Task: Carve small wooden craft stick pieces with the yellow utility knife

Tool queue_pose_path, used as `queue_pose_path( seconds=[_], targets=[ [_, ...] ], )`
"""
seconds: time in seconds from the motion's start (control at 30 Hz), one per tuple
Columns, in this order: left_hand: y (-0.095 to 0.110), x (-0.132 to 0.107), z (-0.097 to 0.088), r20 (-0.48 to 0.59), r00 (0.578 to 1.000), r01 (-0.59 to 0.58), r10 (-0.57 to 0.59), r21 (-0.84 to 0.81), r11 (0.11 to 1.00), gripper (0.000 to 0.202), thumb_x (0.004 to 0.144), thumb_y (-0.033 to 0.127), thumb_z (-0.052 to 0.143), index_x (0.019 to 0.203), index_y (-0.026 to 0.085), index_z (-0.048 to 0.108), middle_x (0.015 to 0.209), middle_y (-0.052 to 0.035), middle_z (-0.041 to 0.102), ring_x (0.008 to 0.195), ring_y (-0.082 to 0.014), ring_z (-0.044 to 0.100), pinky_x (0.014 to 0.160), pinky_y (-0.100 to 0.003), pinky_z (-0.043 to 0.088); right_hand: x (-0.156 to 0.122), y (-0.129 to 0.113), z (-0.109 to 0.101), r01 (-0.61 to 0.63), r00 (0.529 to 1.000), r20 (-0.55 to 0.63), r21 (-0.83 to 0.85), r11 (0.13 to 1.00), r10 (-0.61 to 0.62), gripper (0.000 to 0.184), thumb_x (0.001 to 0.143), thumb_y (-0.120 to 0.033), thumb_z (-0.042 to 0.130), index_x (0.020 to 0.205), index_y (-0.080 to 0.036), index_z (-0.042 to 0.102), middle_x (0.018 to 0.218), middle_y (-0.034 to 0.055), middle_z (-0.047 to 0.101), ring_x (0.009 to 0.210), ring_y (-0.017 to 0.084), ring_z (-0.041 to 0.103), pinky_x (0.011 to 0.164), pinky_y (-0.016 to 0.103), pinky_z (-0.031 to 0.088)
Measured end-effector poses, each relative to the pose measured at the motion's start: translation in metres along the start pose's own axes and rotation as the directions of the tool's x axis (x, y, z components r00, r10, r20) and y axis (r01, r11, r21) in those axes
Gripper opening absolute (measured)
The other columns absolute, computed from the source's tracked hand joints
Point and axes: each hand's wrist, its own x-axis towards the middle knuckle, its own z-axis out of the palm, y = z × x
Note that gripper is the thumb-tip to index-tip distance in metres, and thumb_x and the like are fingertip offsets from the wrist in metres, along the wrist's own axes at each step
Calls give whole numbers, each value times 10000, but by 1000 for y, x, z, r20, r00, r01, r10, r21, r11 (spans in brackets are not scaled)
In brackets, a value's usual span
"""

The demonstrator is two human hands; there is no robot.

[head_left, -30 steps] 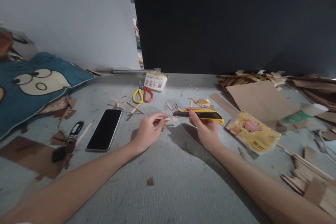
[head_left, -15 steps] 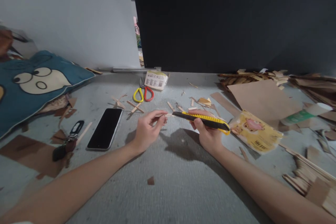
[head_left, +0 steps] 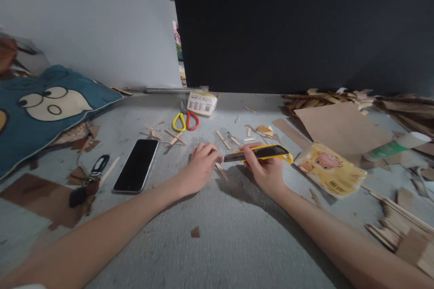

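My right hand (head_left: 266, 169) is closed around a yellow and black utility knife (head_left: 267, 151), its tip pointing left at my other hand. My left hand (head_left: 203, 166) is just left of that tip, low over the table, with its fingers curled down. At its fingertips a small flat wooden stick (head_left: 222, 171) slants toward me, its upper end partly covered by the fingers. More short wooden pieces, among them a narrow stick (head_left: 223, 139), lie just beyond the two hands.
Left of my hands lie a phone (head_left: 136, 165), keys (head_left: 84, 189) and a blue cushion (head_left: 57, 113). Behind are scissors (head_left: 185, 121) and a white packet (head_left: 202, 102). On the right are a yellow packet (head_left: 330, 169), brown cardboard (head_left: 339, 128) and a green-white tube (head_left: 389, 149).
My left hand has turned palm-down and moved slightly right and lower, bringing the stick from a level pinch to a slant. The knife has drawn slightly back and tilted, blade end lower.
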Motion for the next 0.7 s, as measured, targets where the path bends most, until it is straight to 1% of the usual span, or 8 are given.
queue_pose_path(
  seconds=[0.1,0.13,0.2,0.27,0.33,0.5,0.6,0.7],
  targets=[
    [6,-3,0,-164,986,37,-28,54,998,335,1056,117,389,1222,222,661,1279,-100,643,1202,-253,569,1068,-444,479,2,-1,1,12,999,-35,-36,999,-13,400,1000,-598,598,874,-227,683,628,-16,620,562,172,626,553,304,511],
    [10,-5,1,-214,976,70,-51,84,994,312,1052,127,414,1211,209,670,1242,-104,661,1186,-261,584,1066,-453,486,3,-3,1,17,999,-40,-48,999,-19,387,983,-594,624,867,-228,677,649,-9,639,584,177,641,568,308,522],
    [18,-10,1,-244,965,141,-96,176,974,203,1007,203,570,1165,193,696,1199,-111,691,1168,-300,603,1050,-493,500,5,-6,1,10,999,-32,-60,998,-12,370,926,-588,699,837,-231,661,690,6,676,621,184,665,582,309,535],
    [26,-15,3,-207,973,154,-103,251,956,228,938,266,687,1142,170,721,1212,-138,705,1178,-354,608,1019,-533,519,6,-9,2,-21,1000,-17,-54,998,20,367,869,-570,767,802,-235,633,702,10,694,621,180,671,569,295,530],
    [31,-18,6,-178,980,139,-91,279,950,277,925,276,705,1177,165,736,1272,-158,704,1206,-373,611,1027,-558,521,6,-11,2,-47,999,8,-27,999,47,360,867,-552,775,801,-237,614,698,6,697,606,170,667,556,279,516],
    [27,-18,12,-180,981,114,-76,213,970,342,896,318,758,1205,172,763,1309,-169,715,1243,-379,621,1077,-563,519,4,-9,0,-133,973,200,90,987,113,356,999,-564,622,1073,-228,714,622,-10,685,478,150,613,482,270,471],
    [23,-18,11,-155,985,107,-79,179,978,360,907,286,737,1253,189,748,1364,-163,695,1317,-372,597,1122,-558,500,5,-10,-1,-156,952,278,81,984,128,375,1006,-565,618,972,-216,751,594,-2,688,455,149,615,467,270,481],
    [23,-17,10,-143,982,139,-120,126,982,418,890,244,744,1304,191,715,1387,-157,675,1327,-357,602,1132,-548,499,5,-12,-3,-101,934,347,24,995,86,358,1003,-533,641,868,-221,753,562,-13,675,456,145,619,491,265,508]
  ],
)
